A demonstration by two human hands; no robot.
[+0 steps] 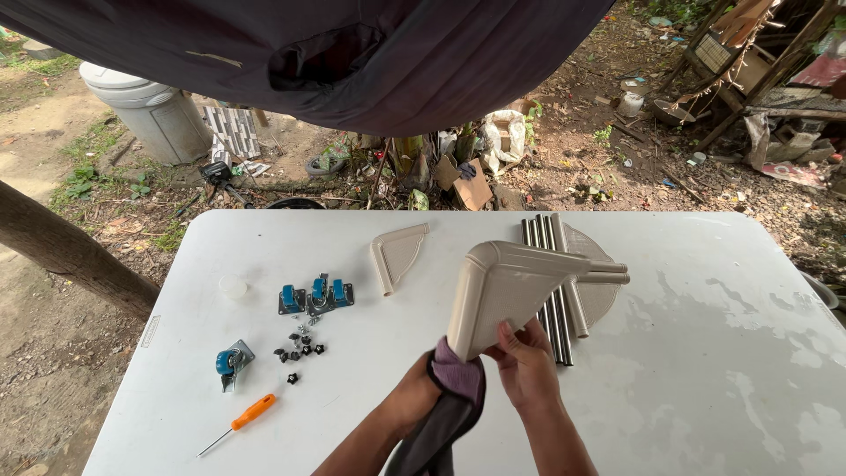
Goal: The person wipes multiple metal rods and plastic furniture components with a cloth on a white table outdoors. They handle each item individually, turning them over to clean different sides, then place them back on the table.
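My right hand (526,363) grips the lower corner of a beige fan-shaped plastic shelf (507,291) with short tubes sticking out to the right, held tilted above the white table (705,370). My left hand (423,392) is closed on a dark purple cloth (454,397) pressed against the shelf's lower left edge. Behind the shelf lie several metal tubes (557,322) across another beige shelf (599,295). A third beige shelf (397,254) lies flat further left.
On the table's left part lie blue caster wheels (315,296), one more caster (231,363), small black screws and knobs (302,347), an orange-handled screwdriver (242,420) and a small clear lid (233,286). Dark fabric hangs overhead. Dirt ground, a white barrel and scrap surround the table.
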